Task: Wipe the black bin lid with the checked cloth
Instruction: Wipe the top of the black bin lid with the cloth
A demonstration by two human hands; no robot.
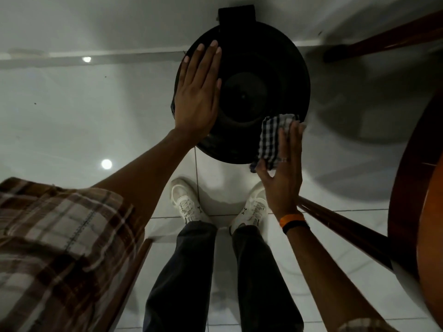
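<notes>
the round black plastic bin lid sits shut on its bin in the upper middle of the frame, on the pale tiled floor right in front of the person's white shoes. the left hand lies flat and spread on the lid's left side, fingers straight, gripping nothing; it seems to be there to pin the light bin so it does not slide or tip under the rubbing. the right hand presses the folded black-and-white checked cloth against the lid's lower right rim, its grip a loose flat hold, thumb on one edge and fingers laid over the other. the folding looks meant to give a thick pad. dark wooden furniture legs crowd the right of the frame, which may be why the arm comes in close to the body.
</notes>
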